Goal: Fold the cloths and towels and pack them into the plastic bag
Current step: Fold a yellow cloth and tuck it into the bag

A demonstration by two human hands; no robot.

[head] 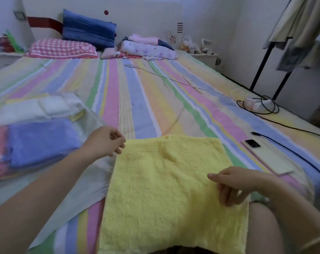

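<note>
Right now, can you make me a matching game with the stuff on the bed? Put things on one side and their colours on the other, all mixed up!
Things:
1. towel spread out under the hands
2. folded cloth on top of the pile at the left
3. pillow leaning on the headboard
4. checked pillow lying flat

Colours:
A. dark blue
B. pink and white
C. yellow
D. light purple-blue

Right pairs: 1-C, 2-D, 3-A, 4-B

Yellow towel (170, 195) flat on striped bed (141, 99)
</note>
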